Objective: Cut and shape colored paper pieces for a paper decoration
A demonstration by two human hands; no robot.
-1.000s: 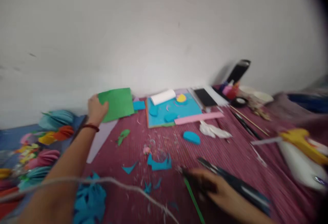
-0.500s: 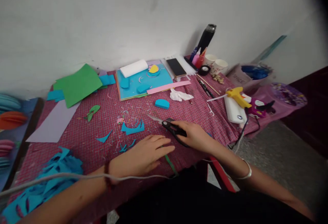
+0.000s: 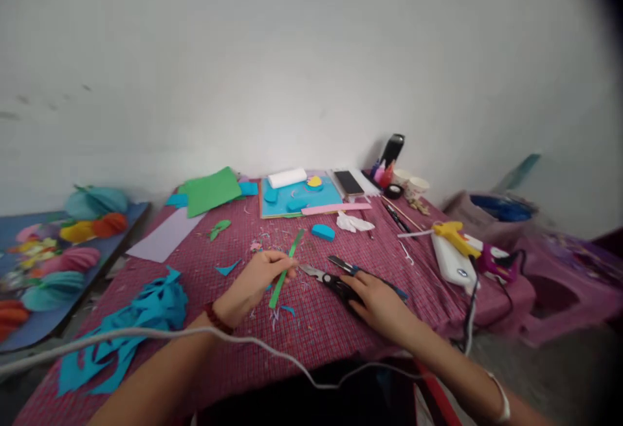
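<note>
A narrow green paper strip [image 3: 279, 288] is pinched between the thumb and fingers of my left hand [image 3: 260, 278], slanting up over the tablecloth. My right hand [image 3: 382, 302] is closed over the black handles of a pair of scissors [image 3: 329, 281]; their blades point left toward the strip. Beside the scissors, partly under my right fingers, lies a blue-and-black cutter knife [image 3: 343, 263]. Small blue paper scraps [image 3: 228, 268] and fine paper bits lie around my left hand. Beyond both hands rests a folded blue paper half-disc [image 3: 323, 232].
Green sheets [image 3: 211, 192] and a blue scrap heap [image 3: 141, 312] are at left, paper ornaments [image 3: 58, 289] on a board beyond. At the back are blue paper [image 3: 331, 197] and a phone [image 3: 349, 183]. A glue gun [image 3: 452, 238] sits right. A white cable [image 3: 233, 338] crosses in front.
My left hand has gone from lying open over the table to pinching the green strip and lifting it. My right hand stays at the scissors. The view has tilted up and turned left.
</note>
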